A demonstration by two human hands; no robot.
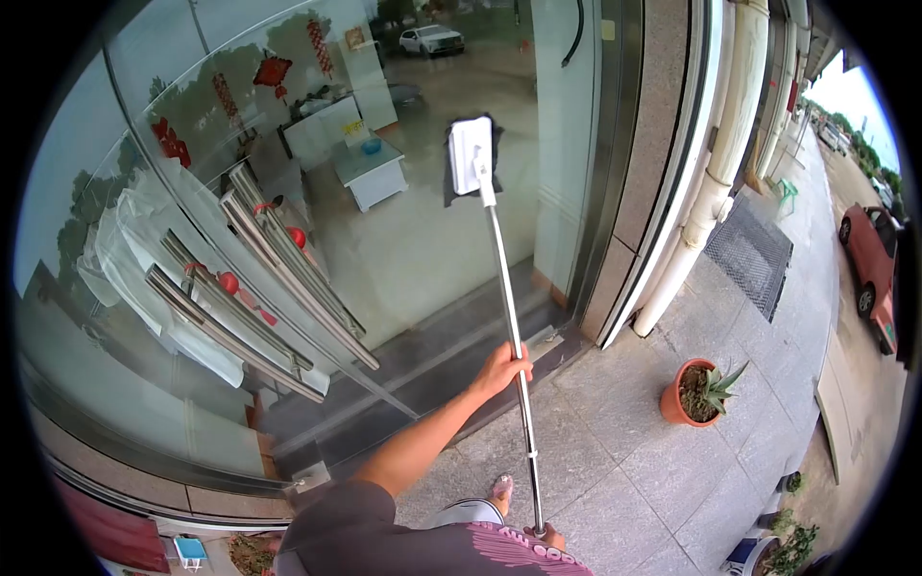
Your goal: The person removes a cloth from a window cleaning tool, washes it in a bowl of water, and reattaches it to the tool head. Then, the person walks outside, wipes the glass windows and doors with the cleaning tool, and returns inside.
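Note:
A flat mop [503, 259] with a long metal pole runs up from my body to the glass door [423, 259]. Its white rectangular head [468, 154], backed by a dark cloth, lies against the pane or very close to it. Partway up the pole, my left hand [503, 372] is closed around it. My right hand [549, 540] is at the pole's lower end, close to my body, with its fingers wrapped around it and partly hidden.
Long metal door handles [259, 278] with red ornaments stand out on the left. A potted aloe [699, 392] sits on the paving to the right. Beyond are a drainpipe [706, 206], a dark mat [752, 252] and a parked red car [872, 264].

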